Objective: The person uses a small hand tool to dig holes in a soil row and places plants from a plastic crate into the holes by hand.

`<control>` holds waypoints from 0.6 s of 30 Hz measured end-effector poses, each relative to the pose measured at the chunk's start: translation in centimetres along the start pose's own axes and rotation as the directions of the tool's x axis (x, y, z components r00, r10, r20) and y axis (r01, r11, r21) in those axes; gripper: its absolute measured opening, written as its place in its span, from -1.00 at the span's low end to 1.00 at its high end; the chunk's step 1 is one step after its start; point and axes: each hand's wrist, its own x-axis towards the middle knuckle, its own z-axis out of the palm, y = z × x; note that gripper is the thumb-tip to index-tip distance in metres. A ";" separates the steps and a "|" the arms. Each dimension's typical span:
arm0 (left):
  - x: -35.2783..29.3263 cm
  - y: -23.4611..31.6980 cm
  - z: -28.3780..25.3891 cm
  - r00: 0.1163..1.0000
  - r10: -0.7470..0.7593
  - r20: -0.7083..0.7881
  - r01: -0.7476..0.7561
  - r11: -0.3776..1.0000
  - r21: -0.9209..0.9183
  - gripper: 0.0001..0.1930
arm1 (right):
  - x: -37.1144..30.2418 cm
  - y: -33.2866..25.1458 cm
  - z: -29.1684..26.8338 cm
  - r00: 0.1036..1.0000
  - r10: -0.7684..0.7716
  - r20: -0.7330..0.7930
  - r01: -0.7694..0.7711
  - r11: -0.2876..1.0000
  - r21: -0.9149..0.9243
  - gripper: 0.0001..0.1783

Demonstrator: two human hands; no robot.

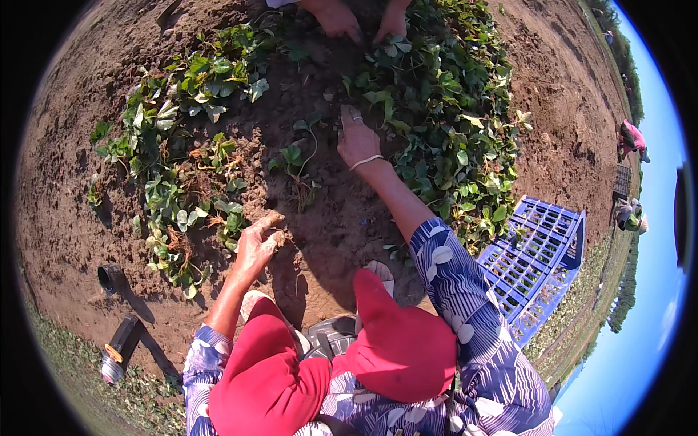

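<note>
1. The plant (297, 156) is small and sparse: a few green leaves on thin, pale stems, one bowed in an arc, with a little cluster of leaf and stem at its near end.
2. It lies on the brown soil (338, 211) between the two hands, beyond the left hand (251, 249) and to the left of the right hand (358, 144), apart from both.
3. Its long axis runs roughly from the far side towards the red knees (400, 356); its largest leaves stick out to the left.
4. A clumped row (156, 192) of leafy plants, some with reddish-brown tangles, stands to its left, and a dense green heap (443, 123) to its right.
5. The left fingers (270, 220) are soil-smeared, thumb and forefinger parted by a modest gap, just above the ground and near the row, with nothing seen between them.
6. The right fingers (350, 114) point away from the knees, held close together at the heap's left edge; whether they grip anything cannot be told.
7. A co-worker's hands (339, 19) reach in at the far edge, beside the heap.
8. A blue crate (534, 258) sits tilted at the right, near the heap.
</note>
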 end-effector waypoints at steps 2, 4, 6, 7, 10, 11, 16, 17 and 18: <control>0.0 -1.9 0.3 1.000 0.020 0.002 -0.020 1.000 0.015 -0.62 | 0.6 0.8 0.4 0.995 0.010 -0.094 -0.020 0.994 -0.110 -0.44; 0.6 -2.1 0.7 0.999 -0.004 0.037 0.006 0.999 -0.054 -0.64 | 1.2 3.7 1.4 0.989 0.062 -0.136 -0.059 0.998 0.022 -0.34; 0.4 -1.3 0.8 0.998 -0.041 0.048 0.046 0.994 -0.103 -0.65 | 1.3 2.0 0.1 0.987 0.144 0.069 -0.138 0.987 -0.084 -0.31; 0.5 -1.2 0.8 0.998 -0.033 0.054 0.037 0.997 -0.069 -0.65 | 1.9 1.2 -1.0 0.971 0.185 0.149 -0.163 0.975 -0.148 -0.30; 0.7 -3.1 1.1 0.996 -0.014 0.086 0.013 1.000 0.017 -0.64 | 0.9 1.8 -0.5 0.982 0.172 0.075 -0.161 0.978 -0.136 -0.25; 0.6 -3.5 1.1 0.996 0.018 0.082 -0.024 0.998 0.062 -0.64 | 0.7 2.2 -0.4 0.987 0.152 0.055 -0.145 0.983 -0.111 -0.25; 0.9 -4.1 1.8 0.998 -0.032 0.054 0.035 0.997 -0.062 -0.60 | 2.3 7.3 0.7 0.985 0.168 0.050 -0.165 0.984 -0.066 -0.24; 0.9 -4.3 1.9 0.996 -0.029 0.085 0.034 0.998 -0.062 -0.61 | 2.0 7.6 1.1 0.990 0.134 0.048 -0.128 0.986 -0.110 -0.25; 1.0 -4.5 2.1 0.993 -0.024 0.117 0.031 0.998 -0.062 -0.62 | 1.8 8.1 1.4 0.994 0.100 0.047 -0.092 0.984 -0.154 -0.25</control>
